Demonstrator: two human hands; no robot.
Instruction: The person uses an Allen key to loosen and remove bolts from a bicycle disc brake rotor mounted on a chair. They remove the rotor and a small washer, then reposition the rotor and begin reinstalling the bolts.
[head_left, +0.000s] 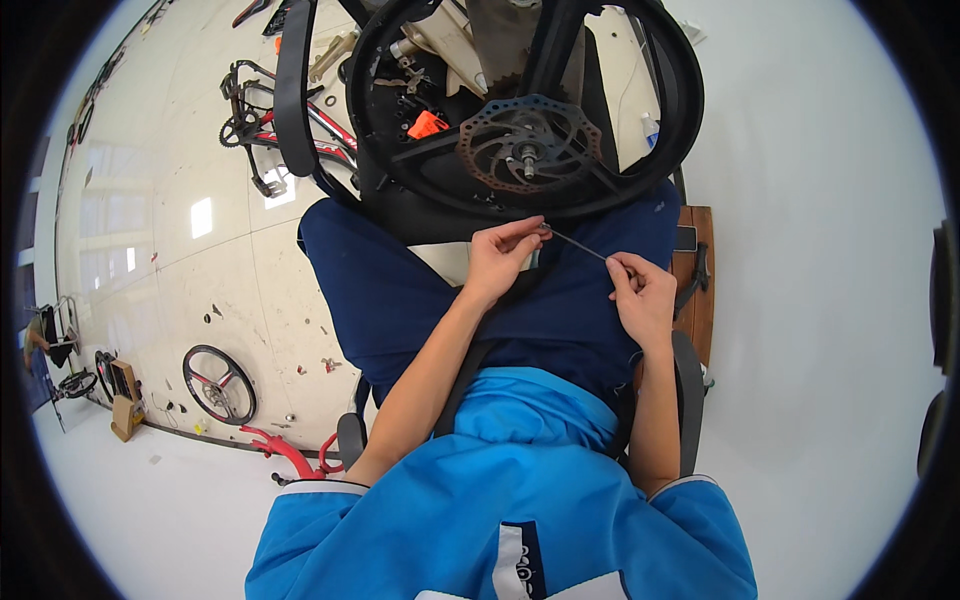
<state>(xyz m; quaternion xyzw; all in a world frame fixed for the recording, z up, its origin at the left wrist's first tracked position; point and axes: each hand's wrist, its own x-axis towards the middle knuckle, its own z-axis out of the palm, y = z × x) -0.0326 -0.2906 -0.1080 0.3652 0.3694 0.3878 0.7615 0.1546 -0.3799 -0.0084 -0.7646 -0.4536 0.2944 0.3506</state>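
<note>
Between my two hands a thin metal rod [580,244] slants above my right thigh. My left hand [500,258] pinches its upper left end, where a small metal piece shows at the fingertips. The lower right end sits between the thumb and fingers of my right hand [645,295], which hide the tip. Just beyond my hands stands a black spoked wheel [690,120]. A round metal brake disc [490,130] surrounds its hub, and a short axle end [529,168] sticks out of the middle.
An orange piece [428,125] and metal parts lie on the black surface behind the wheel. On the floor at left are a red-and-black bicycle frame [310,135], another wheel [220,384] and a red frame part [280,449]. A wooden bench [699,300] stands at my right.
</note>
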